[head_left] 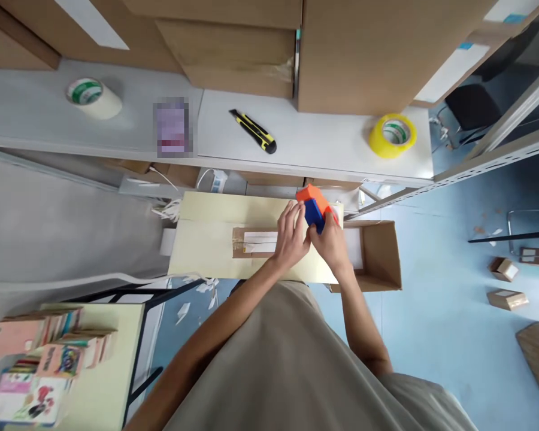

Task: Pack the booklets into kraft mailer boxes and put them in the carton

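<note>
Just off centre toward three o'clock, we've got one angular orange-and-blue plastic-looking object (315, 206), pinched between thumb and fingers of our right hand (331, 240). Our left hand (291, 234) is right beside it, fingers bent and close together; can't tell if they're gripping anything. Under that, one brown cardboard box (238, 245) with one white label (259, 239), print too small to read, on a pale-yellow table (206, 230). Tape count: two rolls, a yellow ring-shaped roll (379, 141) at two o'clock and an off-white cylindrical roll (104, 105) at ten, green core lettering unreadable. Plus one black-and-yellow cutter (254, 131) near twelve.
</note>
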### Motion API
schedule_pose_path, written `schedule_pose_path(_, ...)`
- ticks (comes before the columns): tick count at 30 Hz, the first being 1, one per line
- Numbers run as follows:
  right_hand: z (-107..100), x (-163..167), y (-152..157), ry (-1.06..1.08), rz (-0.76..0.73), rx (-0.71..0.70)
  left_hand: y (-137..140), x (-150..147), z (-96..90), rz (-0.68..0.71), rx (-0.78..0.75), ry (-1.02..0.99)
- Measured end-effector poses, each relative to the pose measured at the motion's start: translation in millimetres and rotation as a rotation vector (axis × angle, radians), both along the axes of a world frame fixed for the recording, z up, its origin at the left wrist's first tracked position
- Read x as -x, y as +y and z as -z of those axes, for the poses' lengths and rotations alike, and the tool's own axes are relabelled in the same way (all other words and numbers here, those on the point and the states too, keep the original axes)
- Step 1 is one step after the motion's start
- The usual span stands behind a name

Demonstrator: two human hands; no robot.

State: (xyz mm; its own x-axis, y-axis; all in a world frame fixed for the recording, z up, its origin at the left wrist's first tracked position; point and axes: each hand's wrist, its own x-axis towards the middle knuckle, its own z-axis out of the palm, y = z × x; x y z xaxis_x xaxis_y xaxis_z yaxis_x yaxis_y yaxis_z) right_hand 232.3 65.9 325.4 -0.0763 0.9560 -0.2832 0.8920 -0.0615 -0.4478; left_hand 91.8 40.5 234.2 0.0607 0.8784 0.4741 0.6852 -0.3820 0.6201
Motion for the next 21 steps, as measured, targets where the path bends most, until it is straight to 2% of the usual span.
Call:
schedule_pose_path(3,-35,4,40,-0.04,-0.054,-0.236,35,-14,-30.5,0.038,-0.103,-0.012)
schedule_pose_path(6,-57,12,82,-0.135,-0.113,-0.371,65,-17,-58.8,0.048,-0.123,-0.03)
schedule_pose_path(9,-60,23,124,-0.21,-0.15,-0.421,75,-13,-81.3,0.028,-0.124,-0.053)
schedule_pose_path(12,-53,34,161,-0.253,-0.173,-0.411,65,-5,-90.5,0.022,-0.118,-0.074)
schedule_pose_path(15,-47,39,180,-0.277,-0.191,-0.439,48,11,-79.1,-0.002,-0.082,-0.081)
schedule_pose_path(17,-42,39,174,-0.272,-0.169,-0.513,36,30,-57.7,-0.042,-0.022,-0.084)
schedule_pose_path(19,-28,38,151,-0.252,-0.134,-0.559,19,58,-26.0,-0.119,0.084,-0.103)
schedule_pose_path(21,-2,40,109,-0.21,-0.107,-0.513,-5,92,11.2,-0.25,0.237,-0.137)
